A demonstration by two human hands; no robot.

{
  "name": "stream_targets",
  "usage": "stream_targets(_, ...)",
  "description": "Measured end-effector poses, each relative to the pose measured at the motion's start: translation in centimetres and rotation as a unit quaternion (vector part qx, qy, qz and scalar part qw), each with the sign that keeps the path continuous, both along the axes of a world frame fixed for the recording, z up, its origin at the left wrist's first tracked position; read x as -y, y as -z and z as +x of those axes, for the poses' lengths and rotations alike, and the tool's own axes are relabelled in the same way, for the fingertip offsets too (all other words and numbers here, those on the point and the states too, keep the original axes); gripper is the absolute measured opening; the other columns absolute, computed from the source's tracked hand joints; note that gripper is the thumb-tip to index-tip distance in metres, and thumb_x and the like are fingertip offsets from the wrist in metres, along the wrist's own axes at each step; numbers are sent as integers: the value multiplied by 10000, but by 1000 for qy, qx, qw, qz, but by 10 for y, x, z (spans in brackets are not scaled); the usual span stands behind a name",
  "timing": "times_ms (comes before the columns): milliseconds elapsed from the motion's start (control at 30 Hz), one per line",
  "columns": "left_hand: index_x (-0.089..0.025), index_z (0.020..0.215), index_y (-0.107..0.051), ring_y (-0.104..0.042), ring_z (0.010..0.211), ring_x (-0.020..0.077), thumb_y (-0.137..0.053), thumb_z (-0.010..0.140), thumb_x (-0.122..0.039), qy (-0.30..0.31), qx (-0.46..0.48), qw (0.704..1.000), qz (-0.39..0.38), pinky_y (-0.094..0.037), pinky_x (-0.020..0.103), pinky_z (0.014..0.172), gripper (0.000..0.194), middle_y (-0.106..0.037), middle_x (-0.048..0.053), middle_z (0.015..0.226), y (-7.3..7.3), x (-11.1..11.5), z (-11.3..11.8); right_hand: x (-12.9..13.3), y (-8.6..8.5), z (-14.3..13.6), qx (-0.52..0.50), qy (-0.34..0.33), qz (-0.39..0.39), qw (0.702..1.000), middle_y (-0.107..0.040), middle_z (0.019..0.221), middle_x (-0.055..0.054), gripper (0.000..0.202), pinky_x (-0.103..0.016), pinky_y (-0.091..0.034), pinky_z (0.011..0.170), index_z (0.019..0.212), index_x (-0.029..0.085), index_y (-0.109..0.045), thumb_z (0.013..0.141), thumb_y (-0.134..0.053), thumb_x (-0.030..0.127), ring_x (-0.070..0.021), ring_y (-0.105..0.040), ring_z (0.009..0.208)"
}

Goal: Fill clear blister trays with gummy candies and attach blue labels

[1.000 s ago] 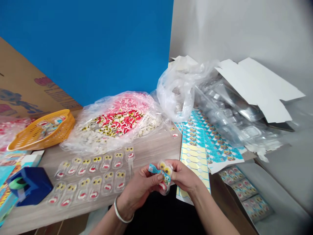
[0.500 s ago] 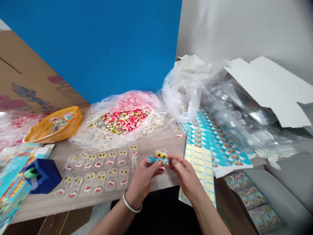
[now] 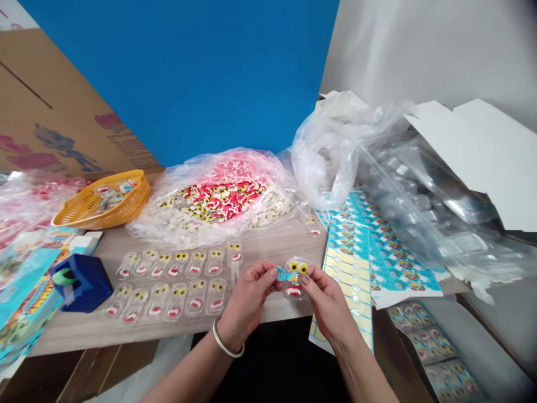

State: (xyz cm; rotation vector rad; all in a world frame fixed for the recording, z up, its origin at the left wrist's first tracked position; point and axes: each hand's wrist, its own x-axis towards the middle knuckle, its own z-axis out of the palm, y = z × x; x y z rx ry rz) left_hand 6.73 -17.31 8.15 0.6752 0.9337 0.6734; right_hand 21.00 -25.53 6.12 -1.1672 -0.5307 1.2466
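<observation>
Between my hands is a small clear plastic pack (image 3: 297, 290) with two yellow eyes at its top and a red and white mouth at its bottom. A blue printed sticker (image 3: 285, 275) crosses the pack's middle and sticks out to the left. My left hand (image 3: 250, 294) pinches the sticker's free left end. The right edge of the pack is held by my right hand (image 3: 327, 299), its thumb over the front. On the table to the left, similar clear packs (image 3: 176, 300) lie in two rows. Right of my hands is a partly peeled sticker sheet (image 3: 348, 274).
A plastic bag of loose pieces (image 3: 218, 196) lies at the back, beside a yellow basket (image 3: 126, 207). At the left stands a blue tape dispenser (image 3: 90, 285). Bags of clear trays (image 3: 419, 201) lie at the right, above an open box with filled packs (image 3: 436, 341).
My right hand now grips the pack's right edge. My left fingers have shifted from the pack to the sticker's free end. The camera view has turned slightly left.
</observation>
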Motion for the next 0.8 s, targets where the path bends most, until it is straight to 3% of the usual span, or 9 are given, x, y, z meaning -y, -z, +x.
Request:
stream_targets(133, -118, 789, -706, -587, 663, 103, -895, 644, -324, 50, 45, 996, -63, -477, 235, 676, 315, -671, 31, 752, 0, 3, 2, 0, -1, -4, -41, -21, 12, 999, -719, 866, -35, 256, -291, -474, 785, 915, 203, -696, 828, -766, 432, -178, -619, 796)
stream_targets(233, -164, 982, -705, -587, 668, 101, -906, 642, -290, 109, 81, 986, -98, -465, 233, 661, 415, -650, 4, 772, -3, 0, 1, -1, -3, -6, 2, -37, 19, 999, -712, 828, -27, 236, -275, -471, 741, 912, 204, -694, 854, -742, 427, -166, -611, 757)
stream_targets(333, -221, 1104, -669, -612, 731, 119, -909, 640, -266, 127, 101, 981, -106, -472, 251, 691, 524, -658, 0, 859, -5, -5, -2, -2, -8, -7, 57, -39, 13, 998, -708, 803, -28, 252, -270, -478, 714, 891, 202, -695, 864, -722, 451, -167, -612, 737)
stream_targets(500, -147, 804, -685, -593, 740, 127, -876, 678, -340, 23, 74, 996, -44, -454, 256, 738, 299, -665, 26, 790, 1, 8, -2, -6, -7, -14, 115, -11, -18, 993, -743, 921, -69, 325, -313, -528, 756, 948, 210, -716, 827, -732, 512, -228, -658, 834)
stream_targets(600, -148, 854, -716, -611, 794, 157, -809, 745, -426, 2, 49, 998, 40, -463, 279, 798, 312, -697, 50, 820, 6, 12, -4, -16, 9, -23, 147, 7, -33, 989, -753, 995, -79, 352, -334, -551, 777, 981, 231, -727, 805, -738, 536, -260, -677, 887)
stream_targets(700, -163, 861, -713, -629, 786, 178, -835, 708, -387, -12, -30, 990, 137, -485, 295, 769, 298, -718, 60, 838, -5, -14, -27, -34, 25, -36, 173, -37, -17, 984, -762, 1027, -90, 379, -349, -568, 788, 976, 245, -753, 778, -744, 568, -281, -692, 913)
stream_targets(800, -175, 827, -708, -638, 734, 184, -810, 724, -390, -100, -125, 967, 200, -513, 310, 716, 259, -709, 48, 777, -38, -62, -71, -48, 29, -42, 186, -71, -7, 980, -747, 1141, -98, 474, -381, -577, 837, 1106, 273, -748, 772, -725, 608, -289, -711, 934)
